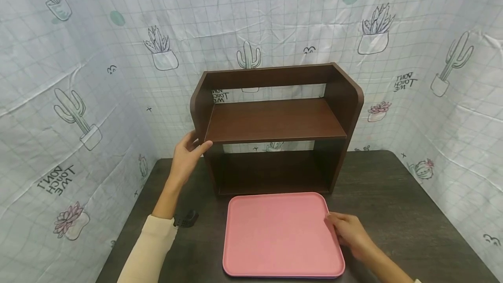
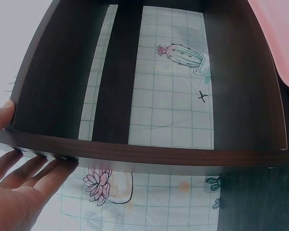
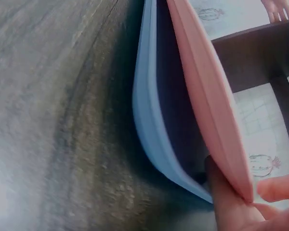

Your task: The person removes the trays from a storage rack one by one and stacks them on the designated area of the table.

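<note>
A dark brown two-tier shelf (image 1: 275, 119) stands at the back of the table. My left hand (image 1: 186, 156) grips the edge of its left side panel, thumb on one face and fingers on the other, as the left wrist view shows. In front of the shelf is a pink rectangular tray (image 1: 280, 235), bare on top. Its right rim is pinched by my right hand (image 1: 349, 232). Under it, a blue tray (image 3: 147, 106) shows in the right wrist view, with a gap between the two along this side. Both shelf levels hold nothing.
The dark wooden table (image 1: 393, 213) extends on both sides of the trays. A white cloth (image 1: 129, 56) printed with cacti hangs behind and at both sides. A small black device (image 1: 186, 219) sits at my left wrist.
</note>
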### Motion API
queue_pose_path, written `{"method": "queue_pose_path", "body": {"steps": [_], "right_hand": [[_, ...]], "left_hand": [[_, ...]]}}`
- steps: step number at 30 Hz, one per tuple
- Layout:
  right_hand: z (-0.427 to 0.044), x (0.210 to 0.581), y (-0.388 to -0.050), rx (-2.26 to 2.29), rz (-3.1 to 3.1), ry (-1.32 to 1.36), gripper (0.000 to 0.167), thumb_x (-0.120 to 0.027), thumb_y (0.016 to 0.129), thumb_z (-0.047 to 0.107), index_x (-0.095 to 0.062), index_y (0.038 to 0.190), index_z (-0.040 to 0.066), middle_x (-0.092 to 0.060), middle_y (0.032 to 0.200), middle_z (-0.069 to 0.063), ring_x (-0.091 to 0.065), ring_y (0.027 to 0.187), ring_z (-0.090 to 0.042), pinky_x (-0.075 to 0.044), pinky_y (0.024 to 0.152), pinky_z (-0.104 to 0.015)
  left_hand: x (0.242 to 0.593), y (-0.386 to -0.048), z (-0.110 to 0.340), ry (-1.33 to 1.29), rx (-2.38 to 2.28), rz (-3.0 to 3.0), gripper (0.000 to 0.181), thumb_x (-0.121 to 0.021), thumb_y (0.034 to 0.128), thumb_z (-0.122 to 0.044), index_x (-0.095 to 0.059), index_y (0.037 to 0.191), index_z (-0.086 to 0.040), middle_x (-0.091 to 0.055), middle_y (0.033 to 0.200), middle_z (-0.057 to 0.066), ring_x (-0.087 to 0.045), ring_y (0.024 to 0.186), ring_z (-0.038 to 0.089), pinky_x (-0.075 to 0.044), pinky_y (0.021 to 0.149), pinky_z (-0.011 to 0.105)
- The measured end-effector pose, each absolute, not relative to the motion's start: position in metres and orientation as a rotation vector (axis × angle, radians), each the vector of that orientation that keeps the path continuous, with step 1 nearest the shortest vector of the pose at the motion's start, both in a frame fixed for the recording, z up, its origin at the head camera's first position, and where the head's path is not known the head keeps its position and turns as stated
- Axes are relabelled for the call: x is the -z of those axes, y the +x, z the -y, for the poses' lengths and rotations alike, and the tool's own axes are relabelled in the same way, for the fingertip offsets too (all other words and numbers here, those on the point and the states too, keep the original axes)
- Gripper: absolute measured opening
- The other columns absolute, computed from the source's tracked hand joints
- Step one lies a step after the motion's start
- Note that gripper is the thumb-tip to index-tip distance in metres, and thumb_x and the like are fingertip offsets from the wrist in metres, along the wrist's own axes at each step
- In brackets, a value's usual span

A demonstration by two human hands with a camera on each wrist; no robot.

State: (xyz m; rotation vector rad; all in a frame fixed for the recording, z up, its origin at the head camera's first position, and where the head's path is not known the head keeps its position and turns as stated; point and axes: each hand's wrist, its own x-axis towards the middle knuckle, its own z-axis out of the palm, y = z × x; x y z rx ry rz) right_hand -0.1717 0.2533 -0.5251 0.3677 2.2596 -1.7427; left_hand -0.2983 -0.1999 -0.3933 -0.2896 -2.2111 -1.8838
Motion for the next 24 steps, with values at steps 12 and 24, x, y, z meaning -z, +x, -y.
{"method": "queue_pose_path", "body": {"steps": [12, 24], "right_hand": [[-0.2526, 0.5159, -0.1735, 1.325, -2.716, 0.225, 0.032, -0.069, 0.098, 0.010, -0.074, 0.122, -0.010, -0.081, 0.092, -0.018, -0.078, 0.068, -0.021, -0.065, 0.058, -0.037], [-0.2547, 0.5231, -0.1731, 1.332, -2.719, 0.125, 0.032, -0.069, 0.094, 0.000, -0.069, 0.123, -0.014, -0.079, 0.082, -0.014, -0.075, 0.059, -0.021, -0.063, 0.051, -0.035]], "left_hand": [[0.3919, -0.2982, 0.1992, -0.277, 1.893, 2.212, 0.066, -0.080, 0.0978, -0.028, -0.053, 0.155, -0.010, -0.053, 0.161, 0.012, -0.049, 0.152, 0.033, -0.043, 0.123, 0.054], [0.3919, -0.2967, 0.1990, -0.269, 1.880, 2.216, 0.068, -0.080, 0.0978, -0.028, -0.052, 0.156, -0.010, -0.053, 0.161, 0.013, -0.050, 0.152, 0.034, -0.044, 0.122, 0.056]]}}
